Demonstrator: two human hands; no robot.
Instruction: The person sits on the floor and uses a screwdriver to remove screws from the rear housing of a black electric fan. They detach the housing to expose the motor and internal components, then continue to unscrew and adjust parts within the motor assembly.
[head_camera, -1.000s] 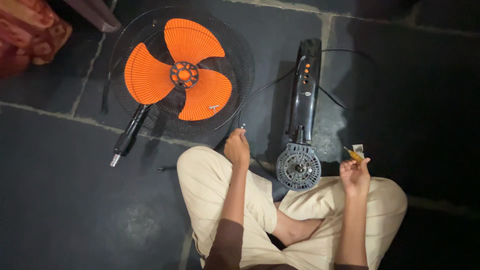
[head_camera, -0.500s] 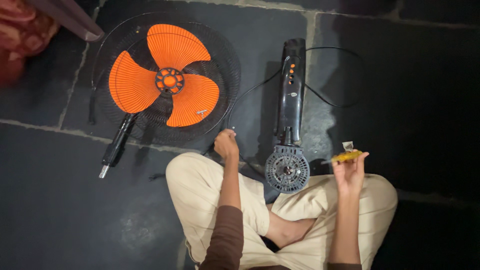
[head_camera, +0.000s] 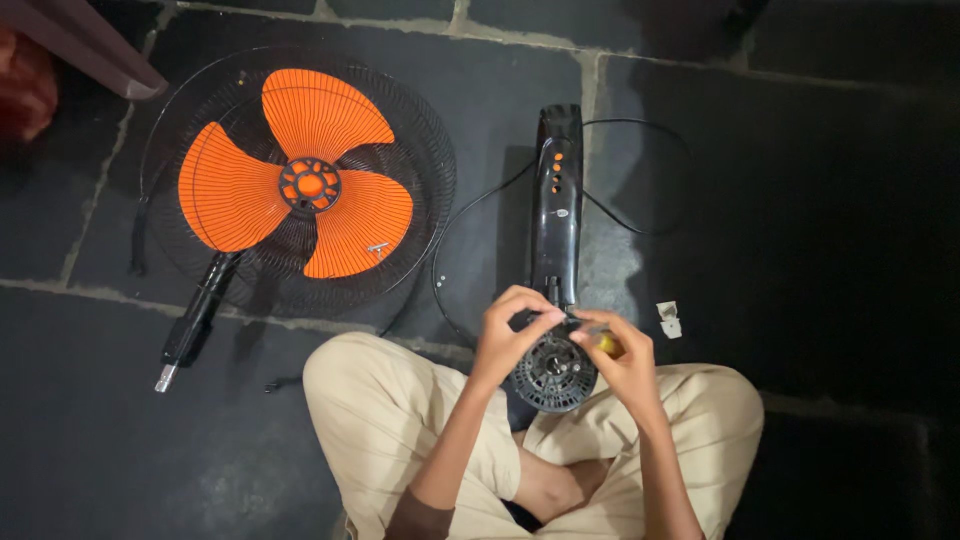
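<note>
Currently the left hand (head_camera: 508, 332) is pinching the motor housing (head_camera: 553, 368); the right hand (head_camera: 628, 362) is gripping a yellow-handled screwdriver (head_camera: 606, 343). Keep the tip square.

Left hand (head_camera: 510, 335): fingers pinched at the top edge of the round motor housing (head_camera: 553, 372).
Right hand (head_camera: 625, 360): grips a yellow-handled tool (head_camera: 606, 344), tip at the housing.
Fan body (head_camera: 556, 215): black, extends toward 12 o'clock from the housing.
Orange blade (head_camera: 300, 185): on black grille (head_camera: 420, 150), 10 o'clock.
White scraps (head_camera: 669, 320): 3 o'clock, on dark stone floor (head_camera: 800, 200).
</note>
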